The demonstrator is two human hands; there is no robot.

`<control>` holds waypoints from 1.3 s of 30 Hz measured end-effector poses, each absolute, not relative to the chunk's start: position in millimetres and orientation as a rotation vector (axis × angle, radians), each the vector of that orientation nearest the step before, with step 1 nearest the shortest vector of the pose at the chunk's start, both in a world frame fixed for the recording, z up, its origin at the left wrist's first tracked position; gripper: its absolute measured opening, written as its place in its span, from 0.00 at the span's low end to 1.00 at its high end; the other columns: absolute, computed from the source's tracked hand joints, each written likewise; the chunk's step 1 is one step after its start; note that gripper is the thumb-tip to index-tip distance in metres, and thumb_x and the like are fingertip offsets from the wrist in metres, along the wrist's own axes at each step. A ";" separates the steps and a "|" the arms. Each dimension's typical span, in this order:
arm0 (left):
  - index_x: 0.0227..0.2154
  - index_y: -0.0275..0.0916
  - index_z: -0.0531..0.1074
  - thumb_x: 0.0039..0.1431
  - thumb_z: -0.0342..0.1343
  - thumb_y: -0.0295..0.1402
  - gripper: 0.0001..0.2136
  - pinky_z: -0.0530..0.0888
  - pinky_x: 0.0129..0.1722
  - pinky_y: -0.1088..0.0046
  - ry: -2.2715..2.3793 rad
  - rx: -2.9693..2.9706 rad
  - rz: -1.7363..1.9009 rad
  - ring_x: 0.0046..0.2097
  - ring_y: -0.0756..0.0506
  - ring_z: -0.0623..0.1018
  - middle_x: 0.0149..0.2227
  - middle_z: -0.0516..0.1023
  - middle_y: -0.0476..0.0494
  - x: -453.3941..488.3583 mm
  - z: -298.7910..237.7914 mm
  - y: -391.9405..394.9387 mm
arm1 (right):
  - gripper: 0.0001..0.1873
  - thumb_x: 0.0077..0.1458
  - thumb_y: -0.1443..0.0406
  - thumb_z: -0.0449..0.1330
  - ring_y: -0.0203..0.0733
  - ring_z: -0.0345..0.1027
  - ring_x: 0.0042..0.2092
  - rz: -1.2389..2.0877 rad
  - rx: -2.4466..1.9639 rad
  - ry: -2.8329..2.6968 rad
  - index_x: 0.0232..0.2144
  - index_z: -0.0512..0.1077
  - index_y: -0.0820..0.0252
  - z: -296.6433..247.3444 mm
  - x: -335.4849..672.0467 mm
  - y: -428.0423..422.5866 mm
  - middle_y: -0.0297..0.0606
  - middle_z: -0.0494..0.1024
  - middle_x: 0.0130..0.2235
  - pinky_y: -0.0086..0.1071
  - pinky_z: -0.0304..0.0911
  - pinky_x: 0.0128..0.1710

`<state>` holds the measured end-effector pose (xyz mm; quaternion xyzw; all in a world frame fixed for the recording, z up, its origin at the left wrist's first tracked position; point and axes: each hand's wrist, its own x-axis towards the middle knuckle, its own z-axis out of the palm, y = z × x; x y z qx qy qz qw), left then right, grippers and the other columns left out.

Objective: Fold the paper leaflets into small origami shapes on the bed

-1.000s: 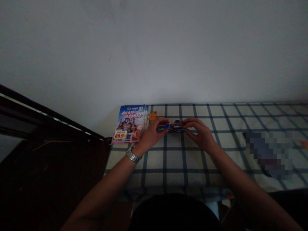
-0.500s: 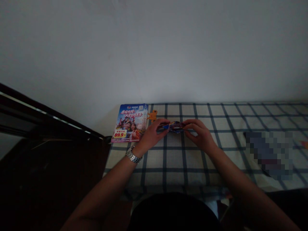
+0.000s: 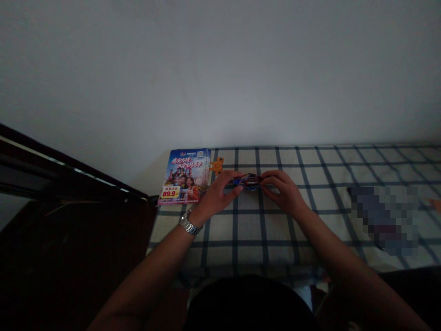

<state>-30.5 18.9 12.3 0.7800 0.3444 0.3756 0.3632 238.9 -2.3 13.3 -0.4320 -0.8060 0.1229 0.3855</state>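
Observation:
Between my two hands, over the checked cloth, is a small folded piece of printed paper [image 3: 250,180] in dark blue and red. Its middle bulges open between its two ends. My left hand [image 3: 222,193], with a metal watch [image 3: 189,223] on the wrist, pinches the left end between thumb and fingers. On the opposite end, my right hand [image 3: 279,189] grips with thumb and fingertips. A stack of printed flyers [image 3: 184,177] lies just left of my left hand, its top sheet showing two people and the figure 89.9.
The blue-and-white checked cloth [image 3: 248,230] covers a surface that meets a pale wall [image 3: 241,78]. An orange bear-shaped figure [image 3: 217,165] is beside the flyers. A blurred-out dark flat object [image 3: 382,220] lies at right. Dark railing-like bars [image 3: 69,165] stand at left.
The folded paper looks slightly wider open in its middle, with my fingers still on both ends. The view has shifted very slightly; the flyers have stayed in place.

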 end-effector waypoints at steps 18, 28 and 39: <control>0.56 0.46 0.73 0.73 0.54 0.39 0.13 0.76 0.59 0.58 0.962 2.029 0.990 0.57 0.42 0.77 0.55 0.76 0.42 -27.5 10.4 21.3 | 0.14 0.66 0.59 0.63 0.52 0.75 0.55 0.491 -1.114 -1.868 0.53 0.73 0.50 5.1 239.0 -2.7 0.44 0.78 0.53 0.50 0.73 0.56; 0.56 0.46 0.73 0.73 0.55 0.38 0.13 0.77 0.59 0.62 0.913 2.027 1.048 0.57 0.44 0.76 0.54 0.76 0.43 -27.3 6.1 20.0 | 0.24 0.65 0.55 0.64 0.51 0.76 0.56 0.739 -1.088 -1.850 0.61 0.70 0.47 -4.5 245.4 -3.3 0.42 0.79 0.57 0.49 0.72 0.60; 0.57 0.47 0.72 0.70 0.58 0.37 0.15 0.77 0.60 0.56 0.878 2.069 1.046 0.58 0.42 0.77 0.55 0.76 0.41 -28.6 5.5 20.2 | 0.21 0.66 0.55 0.63 0.50 0.76 0.56 0.766 -1.076 -1.808 0.59 0.72 0.47 -6.5 242.6 -2.7 0.41 0.79 0.56 0.48 0.72 0.59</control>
